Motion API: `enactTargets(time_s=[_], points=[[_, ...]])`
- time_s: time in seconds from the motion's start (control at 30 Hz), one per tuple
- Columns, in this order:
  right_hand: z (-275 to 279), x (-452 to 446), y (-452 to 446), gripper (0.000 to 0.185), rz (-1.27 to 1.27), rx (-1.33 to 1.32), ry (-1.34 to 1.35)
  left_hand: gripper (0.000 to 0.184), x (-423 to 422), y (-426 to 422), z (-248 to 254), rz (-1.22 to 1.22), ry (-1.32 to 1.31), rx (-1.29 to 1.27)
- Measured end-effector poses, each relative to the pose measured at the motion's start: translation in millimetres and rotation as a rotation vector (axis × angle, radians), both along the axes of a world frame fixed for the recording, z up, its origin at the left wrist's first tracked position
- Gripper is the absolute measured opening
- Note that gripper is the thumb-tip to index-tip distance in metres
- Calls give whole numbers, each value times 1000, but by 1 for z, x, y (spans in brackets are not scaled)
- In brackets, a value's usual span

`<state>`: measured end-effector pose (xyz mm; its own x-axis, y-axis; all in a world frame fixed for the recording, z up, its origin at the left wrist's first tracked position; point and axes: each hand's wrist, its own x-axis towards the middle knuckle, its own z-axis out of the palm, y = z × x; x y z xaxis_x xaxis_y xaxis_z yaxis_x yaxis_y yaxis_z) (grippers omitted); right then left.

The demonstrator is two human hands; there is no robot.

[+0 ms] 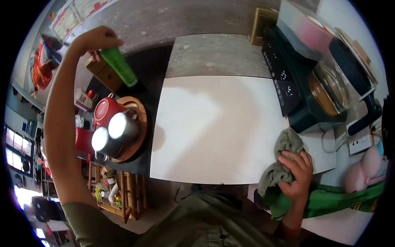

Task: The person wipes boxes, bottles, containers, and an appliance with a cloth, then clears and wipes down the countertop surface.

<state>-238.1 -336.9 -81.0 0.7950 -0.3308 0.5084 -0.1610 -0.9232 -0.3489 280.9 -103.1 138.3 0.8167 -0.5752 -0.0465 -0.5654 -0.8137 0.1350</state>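
My left hand (pixel 98 40) is stretched out to the far left, its fingers closed round the upper end of a green bottle (pixel 120 68). The bottle leans, its lower end over the black surface beside a brown box (pixel 103 75). My right hand (pixel 299 175) is closed on a crumpled grey-green cloth (pixel 288 142) at the right front of the white board (pixel 205 131). Part of the cloth hangs over the front edge, and its lower end touches green fabric (pixel 329 199).
On the left, metal mugs (pixel 123 125) and a red mug (pixel 108 110) stand on a round wooden tray (pixel 142 119). A black appliance with a touch panel (pixel 282 78) borders the right side. Below left stands a bamboo rack (pixel 131 197).
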Motion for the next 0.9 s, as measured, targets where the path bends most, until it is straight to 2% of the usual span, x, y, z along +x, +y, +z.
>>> enactTargets(time_s=[0.07,0.27,0.33,0.47,0.53,0.6,0.67,0.73,0.9], points=[[0,-1,0,48,18,-23,-4,49,-5,-9,3,-9,7,128],[-5,-5,-8,54,46,-34,-11,42,-16,-43,22,-121,-107,81],[-5,-6,-9,55,51,-36,-6,49,-11,-66,26,-239,-229,-91],[-2,-6,-10,54,55,-45,14,57,-16,-140,15,-392,-331,-262],[-1,-8,-10,54,49,-46,38,74,-9,-183,18,-363,-213,-180],[-2,-8,-11,54,44,-32,52,68,-35,-224,16,-347,-297,-206],[-2,-9,-12,55,43,-38,70,57,-11,-269,0,-497,-423,-353],[-2,-9,-12,55,27,-18,83,57,-29,-298,-1,-483,-244,-379],[3,-8,-11,55,7,-1,119,56,-34,-363,-14,-530,-262,-405]])
